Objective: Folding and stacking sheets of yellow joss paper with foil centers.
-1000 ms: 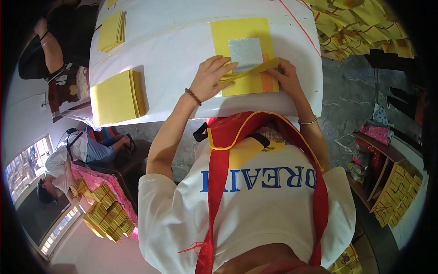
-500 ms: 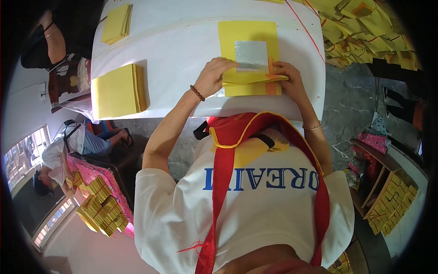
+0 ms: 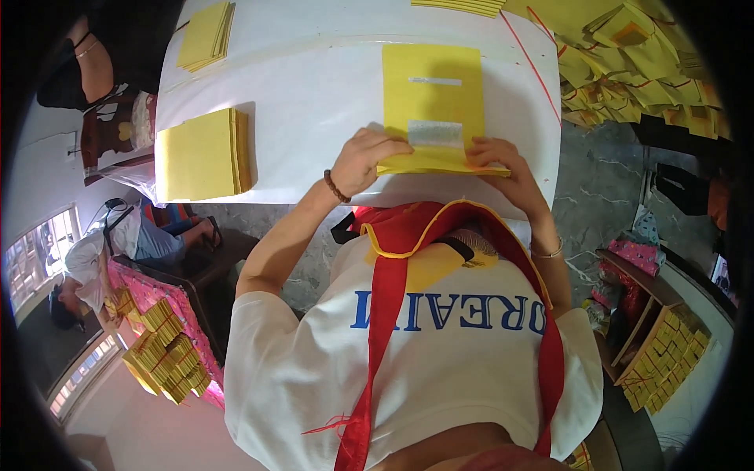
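Note:
A stack of yellow paper sheets (image 3: 436, 102) lies in front of me at the table's near side. Its near edge is raised into a roll or fold, with a silver foil square (image 3: 437, 133) partly showing just above. Pinching the left end of this fold is my left hand (image 3: 366, 162), with a beaded bracelet on the wrist. My right hand (image 3: 509, 166) grips the right end, fingertips on top and thumb hidden. A narrow pale strip (image 3: 434, 82) shows farther up the paper.
On the white table (image 3: 314, 94), a thick pile of yellow paper (image 3: 200, 157) sits at the left, with a smaller pile (image 3: 204, 35) behind it. Bundled yellow paper (image 3: 636, 71) is heaped at the far right. A person (image 3: 86, 271) works at the left beside stacked yellow bundles (image 3: 169, 353).
Both hands have drawn the folded yellow paper slightly toward me. The orange patch is no longer visible, the foil square sits lower, and a pale strip now shows above it.

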Available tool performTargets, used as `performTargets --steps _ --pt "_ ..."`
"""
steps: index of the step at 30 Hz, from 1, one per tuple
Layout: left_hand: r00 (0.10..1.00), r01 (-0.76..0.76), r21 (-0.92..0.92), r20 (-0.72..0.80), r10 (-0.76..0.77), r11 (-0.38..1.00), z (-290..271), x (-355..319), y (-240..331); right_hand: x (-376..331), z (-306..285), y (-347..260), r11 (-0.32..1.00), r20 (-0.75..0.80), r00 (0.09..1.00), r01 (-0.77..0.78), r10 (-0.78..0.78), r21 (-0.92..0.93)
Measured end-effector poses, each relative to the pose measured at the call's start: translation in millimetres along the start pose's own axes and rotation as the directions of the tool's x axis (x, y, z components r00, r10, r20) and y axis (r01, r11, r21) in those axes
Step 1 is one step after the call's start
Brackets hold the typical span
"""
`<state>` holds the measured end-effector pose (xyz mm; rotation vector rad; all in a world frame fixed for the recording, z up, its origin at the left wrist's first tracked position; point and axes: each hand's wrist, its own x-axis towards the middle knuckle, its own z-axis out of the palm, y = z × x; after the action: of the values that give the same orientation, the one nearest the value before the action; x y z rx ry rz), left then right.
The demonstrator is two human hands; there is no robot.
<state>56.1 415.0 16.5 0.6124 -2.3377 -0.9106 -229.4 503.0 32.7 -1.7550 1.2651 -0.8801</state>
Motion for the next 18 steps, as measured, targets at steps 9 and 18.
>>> performTargets --steps 9,18 --pt "0.731 0.676 -0.189 0.046 -0.681 0.712 23 15 -5 18 31 15 0.850 -0.153 0.898 -0.319 0.413 0.418" --pt "0.603 0.705 -0.493 0.038 -0.797 0.510 30 24 -25 33 39 23 0.896 -0.356 0.823 -0.407 0.443 0.175"
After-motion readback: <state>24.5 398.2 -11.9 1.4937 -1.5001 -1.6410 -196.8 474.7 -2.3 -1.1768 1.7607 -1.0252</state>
